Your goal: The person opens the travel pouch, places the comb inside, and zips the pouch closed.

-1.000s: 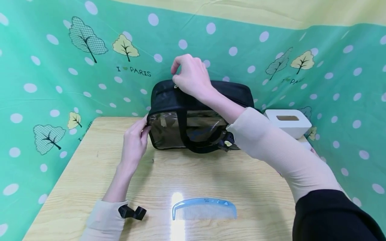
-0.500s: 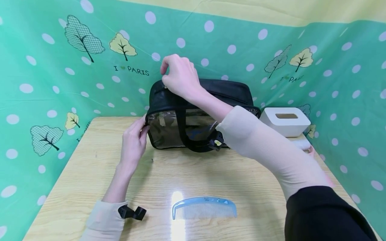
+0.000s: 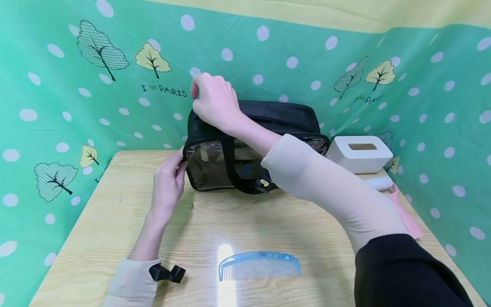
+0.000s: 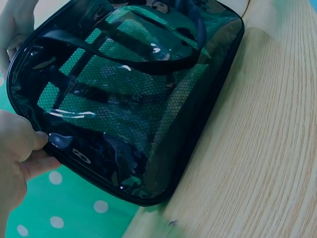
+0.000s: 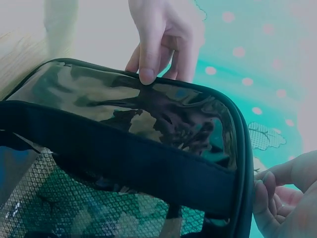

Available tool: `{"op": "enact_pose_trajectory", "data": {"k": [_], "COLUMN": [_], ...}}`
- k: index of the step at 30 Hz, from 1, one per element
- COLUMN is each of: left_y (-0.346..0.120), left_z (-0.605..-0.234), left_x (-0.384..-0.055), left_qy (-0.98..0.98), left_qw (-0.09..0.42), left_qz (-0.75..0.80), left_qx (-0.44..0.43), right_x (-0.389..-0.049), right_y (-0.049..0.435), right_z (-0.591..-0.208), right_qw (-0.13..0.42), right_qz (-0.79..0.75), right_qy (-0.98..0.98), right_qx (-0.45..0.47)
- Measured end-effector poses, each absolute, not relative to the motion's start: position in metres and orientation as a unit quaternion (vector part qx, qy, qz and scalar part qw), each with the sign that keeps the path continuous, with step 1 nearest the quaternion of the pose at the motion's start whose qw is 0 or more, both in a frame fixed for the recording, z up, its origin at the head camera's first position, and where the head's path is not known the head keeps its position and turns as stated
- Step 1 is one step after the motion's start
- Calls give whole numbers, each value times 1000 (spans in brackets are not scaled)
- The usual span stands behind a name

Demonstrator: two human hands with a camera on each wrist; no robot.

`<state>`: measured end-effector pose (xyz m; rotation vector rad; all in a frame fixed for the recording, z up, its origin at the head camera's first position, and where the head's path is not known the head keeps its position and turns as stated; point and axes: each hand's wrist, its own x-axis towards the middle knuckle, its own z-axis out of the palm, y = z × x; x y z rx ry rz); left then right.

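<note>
I face a green cloth with pale dots, printed trees and a yellow band up top; light glares off my wooden counter.

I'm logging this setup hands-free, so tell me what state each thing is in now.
Black bag: upright on the table, unclear whether fully closed
Bag handle: hanging down in front
Left hand: pinching the bag's side edge
Right hand: pinching at the bag's top, pinched part hidden
Blue comb: lying flat, unheld
White box: slotted side up
</note>
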<state>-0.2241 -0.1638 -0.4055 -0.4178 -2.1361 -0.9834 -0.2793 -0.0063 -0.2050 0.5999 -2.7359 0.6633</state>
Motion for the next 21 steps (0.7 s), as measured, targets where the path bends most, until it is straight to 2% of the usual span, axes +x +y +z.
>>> {"op": "enact_pose_trajectory", "data": {"k": [7,21], "left_y": [-164,-164], "left_z": [-406,-406], "left_x": [-223,-223], "left_qy": [-836,-838], "left_qw": [364,366], "left_qz": [-376,-373], "left_qx": [-164,-160], "right_x": [-280,-274], "right_y": [-15,-25], "right_z": [-212,-226], "right_qw": [134,189], "right_qz": [215,178], "right_qy": [-943,-936], "right_qx": [216,236]}}
